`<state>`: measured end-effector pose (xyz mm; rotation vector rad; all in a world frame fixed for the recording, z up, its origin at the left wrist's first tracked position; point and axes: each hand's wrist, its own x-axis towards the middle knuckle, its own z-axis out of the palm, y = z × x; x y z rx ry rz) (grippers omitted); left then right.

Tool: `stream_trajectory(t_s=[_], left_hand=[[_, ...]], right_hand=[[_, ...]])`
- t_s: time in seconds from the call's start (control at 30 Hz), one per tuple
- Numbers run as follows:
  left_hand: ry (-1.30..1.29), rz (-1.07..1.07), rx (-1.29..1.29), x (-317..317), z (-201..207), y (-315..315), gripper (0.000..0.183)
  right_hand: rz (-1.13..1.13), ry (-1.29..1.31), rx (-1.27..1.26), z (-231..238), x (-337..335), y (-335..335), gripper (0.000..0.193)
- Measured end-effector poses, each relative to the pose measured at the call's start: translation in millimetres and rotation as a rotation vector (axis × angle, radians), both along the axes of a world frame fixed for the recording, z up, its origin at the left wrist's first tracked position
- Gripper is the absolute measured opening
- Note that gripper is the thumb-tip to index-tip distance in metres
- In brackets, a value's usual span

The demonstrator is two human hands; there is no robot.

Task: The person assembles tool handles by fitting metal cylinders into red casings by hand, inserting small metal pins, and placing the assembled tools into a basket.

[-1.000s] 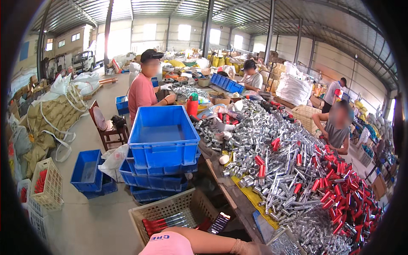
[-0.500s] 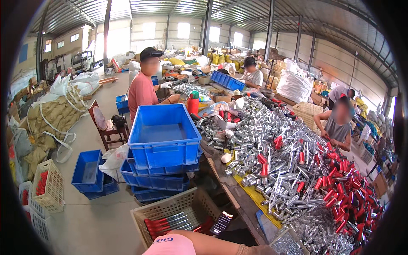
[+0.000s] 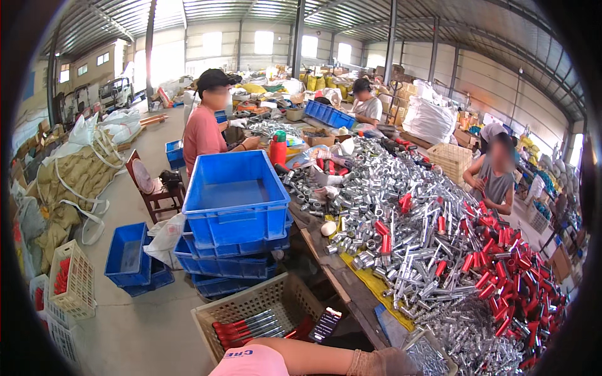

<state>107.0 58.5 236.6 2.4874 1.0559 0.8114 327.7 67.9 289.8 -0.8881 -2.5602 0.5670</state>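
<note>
My left arm, in a pink sleeve, reaches across the lower edge to the right. My left hand (image 3: 387, 362), in a brownish glove, is beside a small tray of thin metal pins (image 3: 427, 358). Its fingers are blurred and partly cut off, so whether it grips anything cannot be told. My right hand is out of view. Left of the tray, a beige plastic crate (image 3: 210, 311) holds several red-handled metal tools (image 3: 248, 329). A phone with a lit screen (image 3: 326, 324) leans at the crate's right side.
A large heap of metal sockets and rods (image 3: 401, 232) covers the worktable (image 3: 326, 263), with red-handled parts (image 3: 501, 269) at right. Stacked blue bins (image 3: 238, 219) stand left of it. Three people work around the heap (image 3: 204, 135); another is partly hidden at far right.
The view has shifted slightly. My gloved left hand shows a little further right, over the near side of the pin tray. The person at right has shifted their hands.
</note>
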Motion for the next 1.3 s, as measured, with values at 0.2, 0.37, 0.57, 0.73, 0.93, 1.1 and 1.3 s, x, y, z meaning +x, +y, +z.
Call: stream_trajectory(t_s=[0.2,0.37,0.57,0.73,0.93,1.1,1.3], left_hand=[[0.03,-0.06,-0.032,6.5,30.4,17.5,0.055],[-0.046,0.079,0.183,-6.8,38.1,32.2,0.068],[-0.162,0.04,0.046,5.6,27.2,73.3,0.032],[-0.122,-0.084,-0.076,35.9,56.8,98.4,0.043],[0.095,-0.117,0.265,68.0,54.3,122.3,0.049],[0.239,-0.097,0.287,78.9,55.0,110.8,0.032],[0.299,0.109,0.233,52.5,28.6,80.1,0.029]], right_hand=[[-0.157,-0.076,-0.056,-9.8,22.9,2.9,0.036],[-0.356,0.192,-0.451,12.4,28.7,25.3,0.035],[-0.606,0.817,-0.718,-15.7,95.7,27.0,0.04],[-0.773,0.973,-0.77,-56.0,125.2,38.9,0.036],[-0.728,1.028,-0.856,-51.1,138.4,41.9,0.043],[-0.637,1.145,-0.8,-32.0,178.2,68.1,0.04],[-0.844,0.873,-0.306,17.5,253.3,231.2,0.031]])
